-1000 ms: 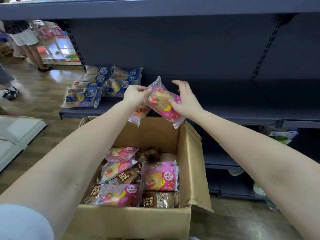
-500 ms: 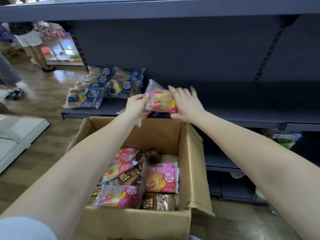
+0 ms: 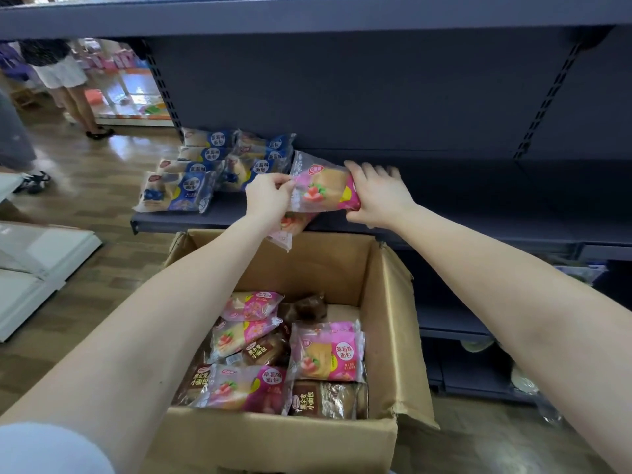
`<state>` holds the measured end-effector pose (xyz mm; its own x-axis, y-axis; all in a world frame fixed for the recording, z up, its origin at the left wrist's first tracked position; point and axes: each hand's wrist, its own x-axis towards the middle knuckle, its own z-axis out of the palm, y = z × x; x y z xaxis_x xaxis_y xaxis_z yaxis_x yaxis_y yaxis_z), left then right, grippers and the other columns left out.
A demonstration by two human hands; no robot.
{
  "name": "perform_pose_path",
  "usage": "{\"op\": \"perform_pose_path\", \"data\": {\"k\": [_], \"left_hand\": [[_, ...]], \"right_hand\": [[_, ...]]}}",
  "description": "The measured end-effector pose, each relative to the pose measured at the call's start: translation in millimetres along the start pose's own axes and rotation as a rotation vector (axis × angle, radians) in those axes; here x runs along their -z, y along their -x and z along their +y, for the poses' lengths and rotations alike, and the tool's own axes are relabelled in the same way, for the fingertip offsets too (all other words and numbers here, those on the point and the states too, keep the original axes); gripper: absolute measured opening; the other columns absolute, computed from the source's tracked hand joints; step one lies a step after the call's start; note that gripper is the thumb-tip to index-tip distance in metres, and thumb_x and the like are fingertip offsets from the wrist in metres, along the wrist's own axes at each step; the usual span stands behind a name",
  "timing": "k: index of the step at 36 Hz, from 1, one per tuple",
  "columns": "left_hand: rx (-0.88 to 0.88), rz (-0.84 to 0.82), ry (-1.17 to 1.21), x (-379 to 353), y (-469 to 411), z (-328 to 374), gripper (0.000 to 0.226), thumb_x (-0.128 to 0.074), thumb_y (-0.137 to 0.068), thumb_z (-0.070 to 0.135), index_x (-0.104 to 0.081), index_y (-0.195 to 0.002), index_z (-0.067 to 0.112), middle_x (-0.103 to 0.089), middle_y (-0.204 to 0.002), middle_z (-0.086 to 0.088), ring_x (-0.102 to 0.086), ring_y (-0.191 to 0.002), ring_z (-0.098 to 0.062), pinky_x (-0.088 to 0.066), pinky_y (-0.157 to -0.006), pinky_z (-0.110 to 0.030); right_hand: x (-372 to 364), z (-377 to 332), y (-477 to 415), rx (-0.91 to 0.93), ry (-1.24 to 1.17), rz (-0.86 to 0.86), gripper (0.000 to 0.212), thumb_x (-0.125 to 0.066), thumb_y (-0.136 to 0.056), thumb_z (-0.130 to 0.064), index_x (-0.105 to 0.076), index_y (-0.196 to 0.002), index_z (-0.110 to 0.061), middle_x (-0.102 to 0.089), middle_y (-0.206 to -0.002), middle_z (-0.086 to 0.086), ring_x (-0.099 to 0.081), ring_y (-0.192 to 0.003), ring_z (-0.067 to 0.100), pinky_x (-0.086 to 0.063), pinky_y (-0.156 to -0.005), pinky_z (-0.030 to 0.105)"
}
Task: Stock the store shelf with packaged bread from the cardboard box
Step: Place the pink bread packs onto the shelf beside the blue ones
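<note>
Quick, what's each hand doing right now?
Left hand: pinches the left edge of the pink bread packet.
Right hand: grips its right end.

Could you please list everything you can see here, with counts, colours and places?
shelf: one, dark blue-grey, ahead
blue packs: several, stacked at shelf's left end
held pack: one, pink, over shelf's front edge
second pack: one, pink, hanging just below the held one
box: one, brown cardboard, open, below shelf
boxed pink packs: four visible, in box
brown packs: at least three, in box
white panels: on floor, left
bystanders: two partly seen, far left
left hand: pinches held pack's left edge
right hand: grips its right end
</note>
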<state>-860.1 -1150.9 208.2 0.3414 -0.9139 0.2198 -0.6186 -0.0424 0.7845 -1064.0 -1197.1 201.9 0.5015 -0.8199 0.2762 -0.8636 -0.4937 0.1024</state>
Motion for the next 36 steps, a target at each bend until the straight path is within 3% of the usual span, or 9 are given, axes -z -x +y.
{"op": "perform_pose_path", "data": {"k": [3, 6, 10, 15, 18, 20, 23, 27, 36], "left_hand": [[-0.113, 0.054, -0.146, 2.1, -13.0, 1.9, 0.026, -0.052, -0.098, 0.021, -0.068, -0.114, 0.008, -0.069, -0.110, -0.009, -0.061, -0.103, -0.024, -0.037, -0.080, -0.020], [-0.106, 0.057, -0.142, 4.3, -26.3, 0.9, 0.027, -0.050, -0.098, 0.022, -0.068, -0.113, 0.009, -0.070, -0.106, -0.010, -0.060, -0.097, -0.022, -0.033, -0.074, -0.018], [-0.136, -0.017, -0.103, 4.2, -35.8, -2.5, 0.025, -0.052, -0.097, 0.023, -0.068, -0.110, 0.009, -0.069, -0.100, -0.005, -0.055, -0.087, -0.014, -0.033, -0.072, -0.017], [-0.136, -0.065, -0.089, 3.8, -55.8, -13.8, 0.027, -0.052, -0.095, 0.028, -0.069, -0.110, 0.014, -0.070, -0.105, -0.008, -0.062, -0.100, -0.027, -0.046, -0.081, -0.029], [-0.121, -0.088, -0.147, 1.5, -75.3, -20.2, 0.021, -0.046, -0.090, 0.027, -0.063, -0.080, 0.023, -0.068, -0.082, -0.012, -0.062, -0.087, -0.037, -0.052, -0.074, -0.035], [-0.094, -0.095, -0.195, -0.6, -88.2, -21.4, 0.023, -0.043, -0.089, 0.025, -0.061, -0.074, 0.021, -0.067, -0.081, -0.017, -0.062, -0.084, -0.039, -0.054, -0.075, -0.040], [-0.090, -0.069, -0.244, -8.0, -107.6, -20.5, 0.026, -0.044, -0.093, 0.023, -0.069, -0.094, 0.014, -0.069, -0.095, -0.016, -0.063, -0.093, -0.035, -0.052, -0.078, -0.038], [-0.034, -0.039, -0.303, -21.6, -135.6, -26.5, 0.032, -0.046, -0.095, 0.033, -0.066, -0.116, 0.020, -0.057, -0.130, -0.012, -0.051, -0.119, -0.034, -0.043, -0.098, -0.046], [-0.139, -0.129, -0.599, -27.3, -159.9, -72.8, 0.054, -0.036, -0.099, 0.041, -0.033, -0.144, 0.013, -0.024, -0.155, -0.010, -0.018, -0.143, -0.030, -0.007, -0.117, -0.049]], "right_hand": [[1.7, -5.6, -8.4, -0.050, -0.003, 0.004, 0.094, -0.068, -0.069, -0.044, -0.023, -0.146, -0.012, -0.049, -0.128, 0.013, -0.049, -0.113, 0.035, -0.034, -0.097, 0.046], [3.5, -7.2, -16.7, -0.080, 0.014, 0.010, 0.093, -0.067, -0.072, -0.043, -0.021, -0.147, -0.012, -0.047, -0.131, 0.015, -0.048, -0.117, 0.035, -0.031, -0.100, 0.048], [4.3, -3.5, -26.6, -0.104, 0.059, 0.008, 0.088, -0.066, -0.077, -0.041, -0.021, -0.148, -0.013, -0.042, -0.138, 0.016, -0.044, -0.121, 0.039, -0.028, -0.103, 0.053], [-0.4, -5.6, -48.5, -0.153, 0.073, -0.016, 0.079, -0.062, -0.083, -0.034, -0.022, -0.147, -0.012, -0.035, -0.143, 0.015, -0.033, -0.131, 0.041, -0.013, -0.111, 0.059], [-7.4, -10.5, -64.4, -0.194, 0.061, -0.016, 0.072, -0.059, -0.085, -0.030, -0.024, -0.145, -0.010, -0.035, -0.142, 0.015, -0.030, -0.132, 0.040, -0.015, -0.110, 0.058], [-13.1, -14.6, -76.1, -0.238, 0.036, -0.006, 0.068, -0.057, -0.087, -0.026, -0.024, -0.145, -0.011, -0.033, -0.144, 0.013, -0.027, -0.135, 0.037, -0.017, -0.110, 0.059], [-21.8, -21.9, -94.7, -0.351, -0.009, 0.002, 0.068, -0.057, -0.086, -0.016, -0.024, -0.145, -0.013, -0.029, -0.146, 0.010, -0.020, -0.140, 0.035, -0.022, -0.107, 0.063], [-37.0, -29.8, -120.0, -0.494, -0.101, 0.013, 0.075, -0.064, -0.081, -0.013, -0.024, -0.144, -0.014, -0.027, -0.148, 0.008, -0.012, -0.144, 0.035, -0.032, -0.102, 0.062], [-84.6, -23.9, -147.1, -0.612, -0.215, 0.038, 0.077, -0.067, -0.078, -0.007, -0.027, -0.143, -0.012, -0.027, -0.150, 0.008, -0.013, -0.143, 0.033, -0.038, -0.103, 0.052]]}}
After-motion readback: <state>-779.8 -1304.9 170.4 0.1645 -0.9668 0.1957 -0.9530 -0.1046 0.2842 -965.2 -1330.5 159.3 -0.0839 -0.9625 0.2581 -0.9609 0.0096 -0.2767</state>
